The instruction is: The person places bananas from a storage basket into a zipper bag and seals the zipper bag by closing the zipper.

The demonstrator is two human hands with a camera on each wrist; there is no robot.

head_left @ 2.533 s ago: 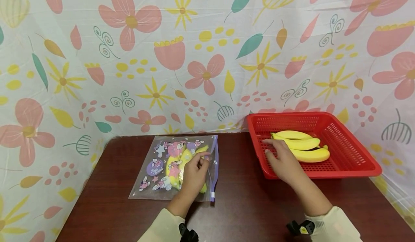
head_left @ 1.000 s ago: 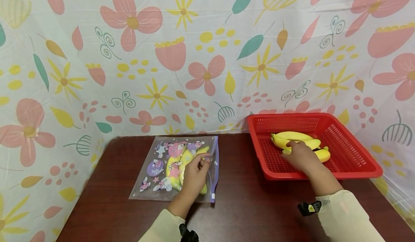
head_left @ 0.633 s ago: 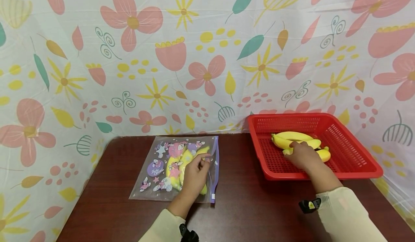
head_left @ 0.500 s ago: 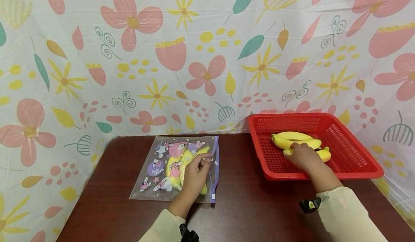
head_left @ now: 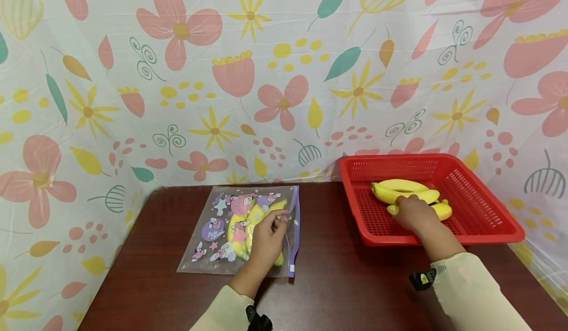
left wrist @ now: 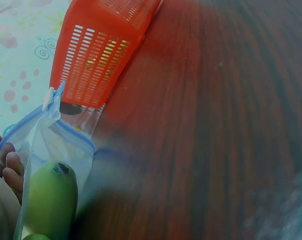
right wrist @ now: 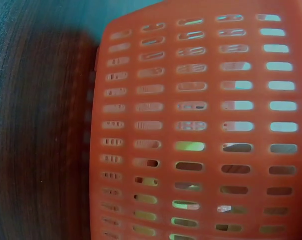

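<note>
My left hand (head_left: 267, 237) lies over a clear printed zip bag (head_left: 195, 235) on the table, with thumb and fingers pinching its film near the purple zip edge. Several yellow bananas (head_left: 237, 222) show through the plastic. In the left wrist view, the end of one bagged banana (left wrist: 53, 197) lies near the raised bag mouth, beside my fingers (left wrist: 13, 172). Inside the red basket (head_left: 481, 212), my right hand (head_left: 414, 216) grips the front banana (head_left: 443, 211) from above; my palm hides its middle. Other bananas (head_left: 401, 185) lie just behind it.
The basket's slotted wall (right wrist: 201, 115) fills most of the right wrist view, hiding the hand there. A dark brown table (head_left: 328, 267) runs between bag and basket. Behind it hangs a white flowered cloth (head_left: 284, 138).
My right hand has moved from over the basket's left side rightward and down onto the front banana, which it now grips. The left hand and the bag have stayed put.
</note>
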